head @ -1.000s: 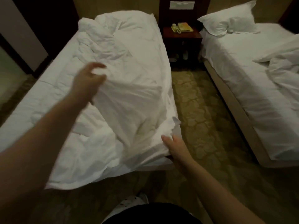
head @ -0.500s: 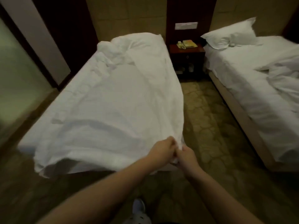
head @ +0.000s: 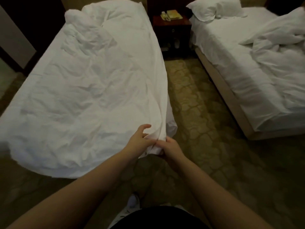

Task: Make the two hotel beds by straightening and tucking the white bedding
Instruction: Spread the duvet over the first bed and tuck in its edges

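**Both hands on the near corner of the duvet**

A white duvet [head: 85,90] lies spread over the left bed [head: 170,128], wrinkled across the middle and bunched in a lump at the far end. Its near right corner is gathered into a thick fold at the foot of the bed, and both hands meet there.

The left hand [head: 140,139] holds the fold from the left side, lower fingers curled into the cloth and the forefinger lifted slightly off it. The right hand [head: 171,148] pinches the same corner from the right, fingers closed round the bunched fabric. The two hands are just beside each other, almost touching.

Across a strip of patterned carpet [head: 198,113] stands the right bed [head: 231,66], with a pillow [head: 214,9] at its head and crumpled bedding [head: 280,52] heaped along its far side. Between the two beds sits a dark nightstand [head: 171,27] with a telephone [head: 165,15] on top. A white shoe [head: 133,199] shows on the floor below the arms.
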`<control>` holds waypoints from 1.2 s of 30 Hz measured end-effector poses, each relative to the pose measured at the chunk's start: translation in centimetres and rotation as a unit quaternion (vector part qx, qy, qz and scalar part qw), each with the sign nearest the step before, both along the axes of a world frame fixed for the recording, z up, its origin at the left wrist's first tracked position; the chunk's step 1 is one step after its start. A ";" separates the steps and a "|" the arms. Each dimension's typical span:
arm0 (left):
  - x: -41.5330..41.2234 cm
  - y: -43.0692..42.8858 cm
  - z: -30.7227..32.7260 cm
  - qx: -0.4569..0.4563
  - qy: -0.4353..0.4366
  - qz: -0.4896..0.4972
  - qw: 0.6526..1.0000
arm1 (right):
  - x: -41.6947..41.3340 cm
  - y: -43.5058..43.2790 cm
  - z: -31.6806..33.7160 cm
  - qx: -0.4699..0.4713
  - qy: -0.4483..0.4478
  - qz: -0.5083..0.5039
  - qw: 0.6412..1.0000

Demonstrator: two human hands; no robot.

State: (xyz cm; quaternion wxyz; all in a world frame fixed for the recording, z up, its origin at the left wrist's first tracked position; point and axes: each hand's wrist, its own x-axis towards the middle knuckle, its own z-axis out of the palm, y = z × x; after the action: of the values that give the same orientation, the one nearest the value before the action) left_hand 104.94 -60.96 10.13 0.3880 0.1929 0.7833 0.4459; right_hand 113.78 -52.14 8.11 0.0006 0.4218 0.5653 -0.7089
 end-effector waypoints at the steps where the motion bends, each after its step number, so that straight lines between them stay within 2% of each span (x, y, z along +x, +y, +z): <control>1: -0.2 -0.4 -0.1 0.011 0.001 -0.003 1.000 | -0.1 -0.3 -0.1 -0.005 0.008 -0.005 1.000; 5: -0.9 -1.7 -0.7 0.052 0.016 0.025 0.998 | -0.3 -1.3 -0.2 -0.022 0.053 -0.008 0.998; 10: -0.6 -2.1 -1.6 0.033 0.118 0.008 0.992 | -0.4 -1.6 -0.3 -0.026 0.085 -0.010 0.996; 15: 0.6 -2.3 -2.7 0.048 0.155 -0.097 0.982 | 0.1 -1.3 -0.1 -0.089 0.092 -0.047 0.991; 19: -0.1 -2.9 -3.6 0.028 0.249 -0.211 0.945 | 0.0 -0.8 0.6 -0.110 0.070 -0.039 0.991; 25: -1.8 -3.1 -4.4 0.049 0.315 -0.257 0.912 | -0.6 0.2 1.5 -0.122 0.037 -0.010 0.992; 27: -1.8 -3.1 -4.7 0.055 0.300 -0.260 0.916 | -0.5 0.4 1.8 -0.113 0.015 0.016 0.993; 29: -1.6 -3.1 -5.0 0.057 0.251 -0.245 0.935 | -0.5 0.2 1.9 -0.104 -0.003 0.012 0.995; 32: -1.3 -2.9 -4.8 0.057 0.057 -0.184 0.980 | -0.3 -0.3 1.4 -0.132 -0.013 -0.025 0.991; 34: -1.3 -2.7 -4.6 0.080 -0.054 -0.106 0.990 | -0.2 -0.5 1.2 -0.159 -0.009 -0.036 0.987; 36: -1.0 -2.5 -4.3 0.089 -0.045 -0.065 0.993 | -0.2 -0.7 1.2 -0.179 0.000 -0.037 0.983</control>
State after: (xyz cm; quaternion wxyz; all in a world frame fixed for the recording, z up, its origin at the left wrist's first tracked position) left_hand 103.96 -63.43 5.82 0.4325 0.2569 0.7076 0.4962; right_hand 113.60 -52.84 9.35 0.0499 0.4349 0.4135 -0.7984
